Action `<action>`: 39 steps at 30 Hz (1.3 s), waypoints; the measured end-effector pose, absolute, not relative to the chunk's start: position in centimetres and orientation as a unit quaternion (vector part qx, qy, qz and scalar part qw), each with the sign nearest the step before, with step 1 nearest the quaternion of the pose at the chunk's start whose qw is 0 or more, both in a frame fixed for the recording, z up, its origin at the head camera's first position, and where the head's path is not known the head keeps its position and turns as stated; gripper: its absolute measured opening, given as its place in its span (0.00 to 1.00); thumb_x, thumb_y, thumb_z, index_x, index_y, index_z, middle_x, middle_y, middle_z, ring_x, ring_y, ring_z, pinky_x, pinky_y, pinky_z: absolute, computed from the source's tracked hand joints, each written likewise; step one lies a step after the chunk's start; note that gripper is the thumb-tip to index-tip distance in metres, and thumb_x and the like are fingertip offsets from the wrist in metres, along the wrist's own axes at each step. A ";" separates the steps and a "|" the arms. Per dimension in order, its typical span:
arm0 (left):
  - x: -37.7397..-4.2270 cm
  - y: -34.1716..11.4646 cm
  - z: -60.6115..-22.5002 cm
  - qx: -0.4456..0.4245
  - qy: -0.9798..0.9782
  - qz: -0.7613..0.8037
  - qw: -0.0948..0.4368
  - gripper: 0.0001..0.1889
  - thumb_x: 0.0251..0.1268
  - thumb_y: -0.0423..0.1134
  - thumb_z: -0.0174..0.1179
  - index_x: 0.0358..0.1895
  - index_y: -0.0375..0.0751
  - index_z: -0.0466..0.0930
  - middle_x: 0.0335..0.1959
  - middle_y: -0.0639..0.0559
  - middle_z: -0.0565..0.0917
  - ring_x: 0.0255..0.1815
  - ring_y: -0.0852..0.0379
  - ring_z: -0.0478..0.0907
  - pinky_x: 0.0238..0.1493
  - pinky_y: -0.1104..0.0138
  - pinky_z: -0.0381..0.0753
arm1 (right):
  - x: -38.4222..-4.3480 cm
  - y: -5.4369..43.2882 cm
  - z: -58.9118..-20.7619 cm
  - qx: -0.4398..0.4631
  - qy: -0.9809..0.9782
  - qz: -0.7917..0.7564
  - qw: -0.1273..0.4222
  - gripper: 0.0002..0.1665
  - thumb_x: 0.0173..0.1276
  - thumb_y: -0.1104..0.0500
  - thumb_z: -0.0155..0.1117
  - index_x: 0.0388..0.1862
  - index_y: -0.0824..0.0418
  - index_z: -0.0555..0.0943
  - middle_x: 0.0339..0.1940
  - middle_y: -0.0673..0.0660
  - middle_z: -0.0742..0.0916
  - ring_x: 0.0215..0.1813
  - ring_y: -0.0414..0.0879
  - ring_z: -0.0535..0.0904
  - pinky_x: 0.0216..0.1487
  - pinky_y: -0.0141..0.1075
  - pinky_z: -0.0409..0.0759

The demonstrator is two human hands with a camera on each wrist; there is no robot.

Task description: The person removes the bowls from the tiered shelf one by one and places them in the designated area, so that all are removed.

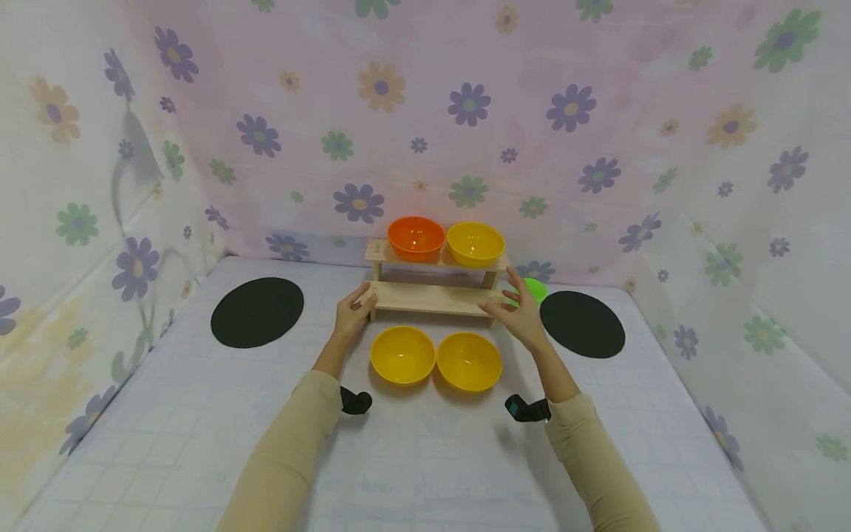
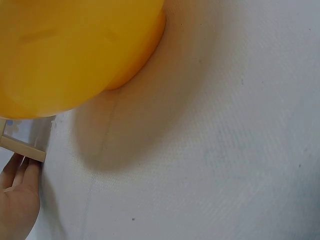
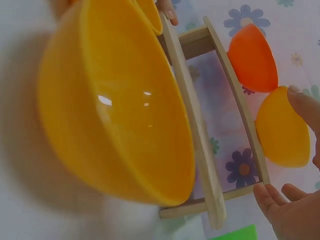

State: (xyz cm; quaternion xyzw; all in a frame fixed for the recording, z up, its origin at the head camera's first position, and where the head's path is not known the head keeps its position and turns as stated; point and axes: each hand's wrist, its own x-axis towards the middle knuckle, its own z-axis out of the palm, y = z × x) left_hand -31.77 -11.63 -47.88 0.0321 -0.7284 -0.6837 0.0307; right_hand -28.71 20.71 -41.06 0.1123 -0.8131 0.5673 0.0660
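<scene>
A two-tier wooden stand (image 1: 432, 298) stands near the back wall. Its top shelf carries an orange bowl (image 1: 416, 238) and a yellow bowl (image 1: 476, 244) side by side. My left hand (image 1: 351, 314) is at the left end of the lower shelf, fingers extended against the board's end in the left wrist view. At the right end is my right hand (image 1: 521, 314), fingers spread and nothing held, fingertips near the upper shelf's corner in the right wrist view. Two more yellow bowls, a left one (image 1: 402, 355) and a right one (image 1: 469, 362), sit in front of the stand.
A bright green item (image 1: 535, 291) is partly hidden behind my right hand. Black round mats lie on both sides, one left (image 1: 257, 312) and one right (image 1: 582, 324). Flowered cloth (image 1: 425, 133) hangs behind and at both sides of the white tabletop (image 1: 425, 473).
</scene>
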 end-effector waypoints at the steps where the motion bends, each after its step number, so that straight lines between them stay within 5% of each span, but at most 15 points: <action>1: -31.8 -11.6 -47.9 0.031 -0.728 -0.684 0.031 0.26 0.68 0.39 0.55 0.68 0.38 0.64 0.71 0.46 0.62 0.67 0.39 0.63 0.63 0.56 0.69 | -29.0 20.6 -40.7 0.113 -0.812 0.569 0.067 0.52 0.60 0.61 0.67 0.76 0.57 0.48 0.74 0.67 0.56 0.68 0.67 0.59 0.64 0.57 0.65; 17: -31.8 -11.6 -47.9 0.034 -0.724 -0.688 0.031 0.27 0.68 0.39 0.55 0.68 0.39 0.64 0.71 0.45 0.62 0.66 0.40 0.64 0.62 0.55 0.70 | -31.2 18.2 -37.1 0.135 -0.786 0.598 0.078 0.49 0.58 0.69 0.65 0.74 0.69 0.50 0.69 0.74 0.59 0.65 0.71 0.62 0.63 0.62 0.63; 22: -31.7 -11.6 -48.0 0.033 -0.719 -0.694 0.027 0.27 0.68 0.39 0.55 0.69 0.40 0.63 0.71 0.43 0.62 0.65 0.41 0.67 0.61 0.56 0.72 | -31.7 18.3 -36.8 0.138 -0.782 0.606 0.056 0.45 0.60 0.70 0.62 0.72 0.71 0.52 0.68 0.74 0.62 0.64 0.68 0.65 0.54 0.43 0.78; 26: -31.7 -11.7 -48.0 0.032 -0.718 -0.694 0.021 0.27 0.68 0.39 0.55 0.69 0.41 0.63 0.72 0.42 0.60 0.66 0.41 0.66 0.61 0.57 0.72 | -32.0 18.3 -36.5 0.130 -0.781 0.609 0.046 0.44 0.61 0.69 0.62 0.72 0.72 0.52 0.66 0.74 0.64 0.62 0.68 0.67 0.42 0.23 0.76; 34: -31.8 -11.6 -48.0 0.037 -0.722 -0.691 0.027 0.27 0.68 0.39 0.56 0.68 0.40 0.64 0.71 0.43 0.61 0.66 0.41 0.66 0.61 0.57 0.71 | -32.1 17.9 -36.4 0.109 -0.799 0.589 0.060 0.46 0.61 0.65 0.65 0.71 0.74 0.52 0.66 0.74 0.65 0.61 0.66 0.68 0.49 0.30 0.78; 39: -31.8 -11.6 -48.1 0.040 -0.724 -0.688 0.028 0.27 0.67 0.40 0.56 0.68 0.40 0.64 0.71 0.43 0.61 0.67 0.40 0.64 0.62 0.56 0.70 | -32.3 17.9 -36.8 0.129 -0.783 0.601 0.092 0.43 0.58 0.68 0.66 0.69 0.76 0.57 0.63 0.75 0.68 0.59 0.67 0.69 0.42 0.20 0.75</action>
